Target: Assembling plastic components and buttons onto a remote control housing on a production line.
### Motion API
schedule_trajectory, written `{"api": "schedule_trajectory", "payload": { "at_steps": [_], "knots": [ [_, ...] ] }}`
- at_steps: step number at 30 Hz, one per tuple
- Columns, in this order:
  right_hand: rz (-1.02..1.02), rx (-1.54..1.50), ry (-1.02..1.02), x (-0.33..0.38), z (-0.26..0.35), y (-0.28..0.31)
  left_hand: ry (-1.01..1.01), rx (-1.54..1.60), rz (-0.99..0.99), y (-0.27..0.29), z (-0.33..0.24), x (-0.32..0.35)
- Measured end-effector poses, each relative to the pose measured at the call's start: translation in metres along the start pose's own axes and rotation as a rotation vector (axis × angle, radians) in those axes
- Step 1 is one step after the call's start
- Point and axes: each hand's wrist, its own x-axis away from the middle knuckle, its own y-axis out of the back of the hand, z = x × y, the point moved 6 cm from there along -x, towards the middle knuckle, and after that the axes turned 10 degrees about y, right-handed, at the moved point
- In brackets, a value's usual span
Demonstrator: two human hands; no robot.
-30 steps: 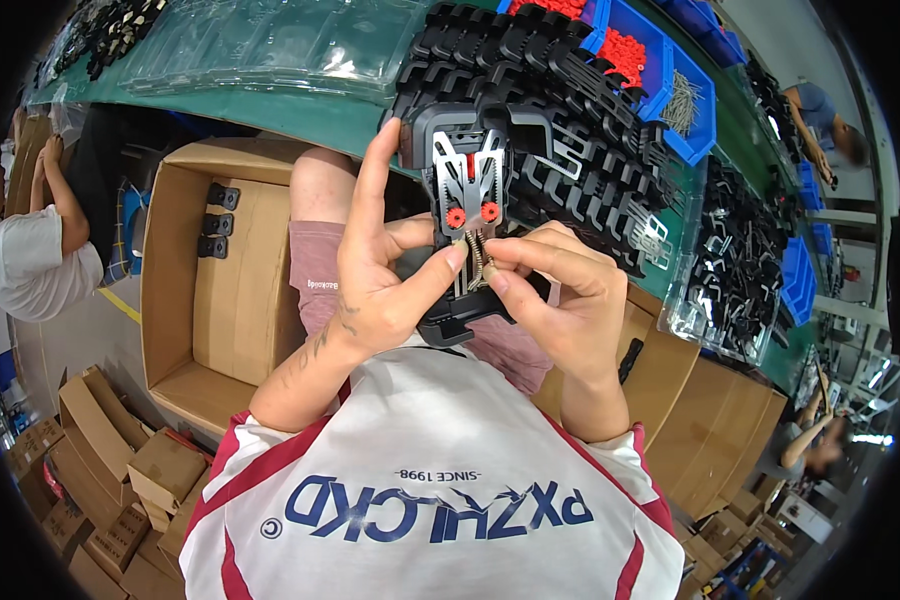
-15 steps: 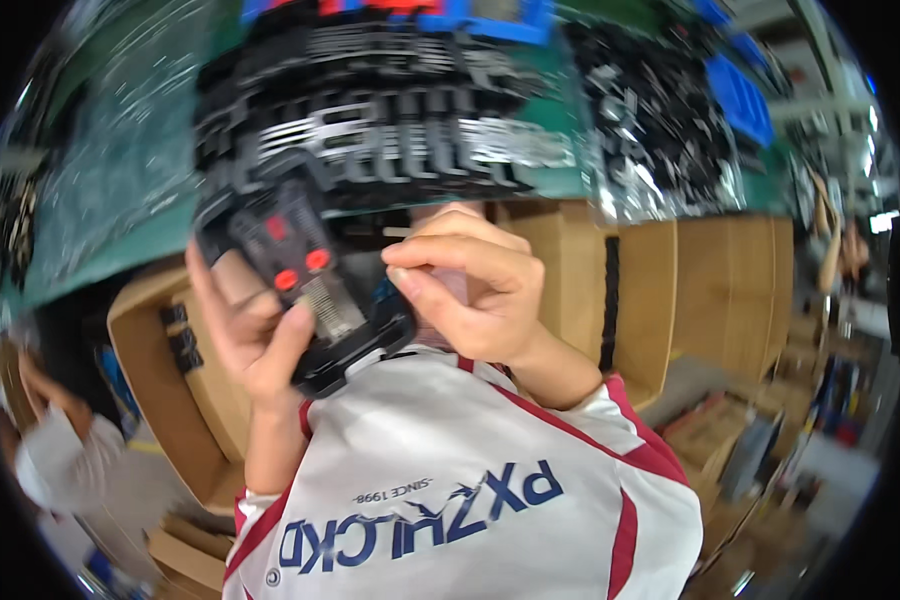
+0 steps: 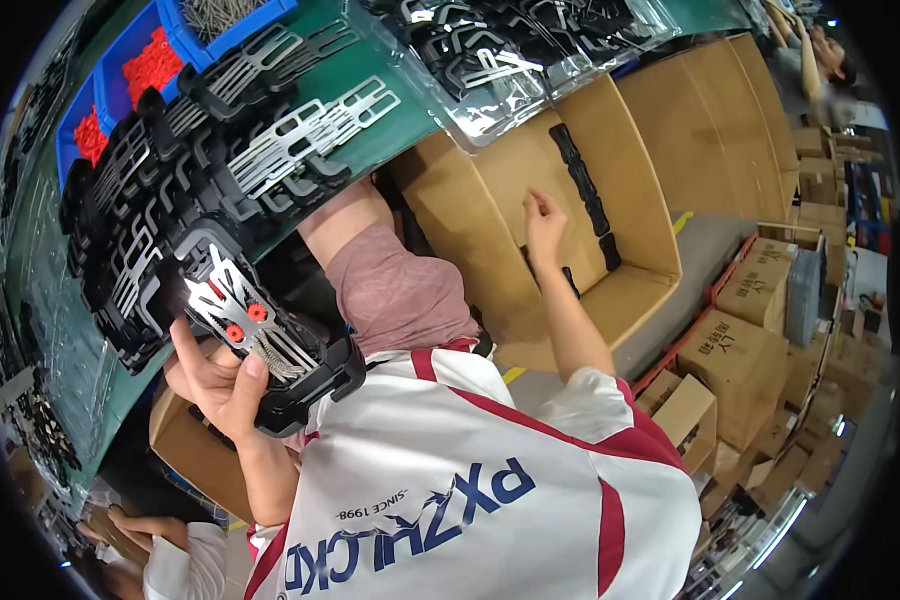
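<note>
My left hand (image 3: 218, 388) grips a black plastic holder assembly (image 3: 315, 375), its thumb lying along the near side. Set in the assembly's open face are silvery metal plates, springs and two small red gears (image 3: 258, 313). Out to the right, my right hand (image 3: 544, 232) hangs over an open cardboard box (image 3: 470, 210), apart from the assembly. Its fingers are curled in toward the thumb; anything between them is too small to make out. Black strip-like parts (image 3: 582, 185) stand along the box's inside.
On the green table (image 3: 340, 80) lie rows of black parts and silvery metal plates (image 3: 305, 140). Blue bins hold red pieces (image 3: 153, 68) and metal pins (image 3: 220, 12). A clear bag (image 3: 490, 75) contains black parts. Cartons (image 3: 725, 365) stand at right; another person's arm (image 3: 155, 525) shows lower left.
My right hand has left the assembly and swung right, over the cardboard box. My left hand still holds the assembly, now lower and further left in view. The view has turned rightward.
</note>
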Motion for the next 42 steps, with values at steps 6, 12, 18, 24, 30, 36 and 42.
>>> {"api": "schedule_trajectory", "payload": {
  "at_steps": [6, 12, 18, 24, 30, 36, 42],
  "knots": [
    [0.535, 0.831, -0.307, 0.020, -0.249, 0.053, 0.130, 0.005, -0.024, -0.012, 0.001, -0.011],
    [0.513, 0.877, -0.276, 0.047, -0.241, 0.041, 0.153, 0.153, 0.015, -0.033, -0.004, -0.011],
    [0.412, 0.555, -0.211, 0.002, -0.114, 0.015, 0.157, 0.235, -0.133, -0.046, -0.008, -0.009],
    [-0.225, -0.432, -0.490, -0.018, -0.095, 0.041, 0.151, 0.280, -0.055, -0.038, -0.004, -0.012],
    [0.476, -1.456, -0.974, 0.056, -0.024, -0.012, 0.293, 0.313, -0.203, -0.033, -0.008, -0.006],
    [1.131, -1.830, -0.820, 0.127, 0.168, -0.074, 0.147, 0.420, -0.270, -0.022, -0.020, -0.003],
    [1.083, -1.708, -0.607, 0.126, 0.288, -0.099, 0.032, 0.422, -0.446, -0.001, -0.030, 0.009]
  ]
}}
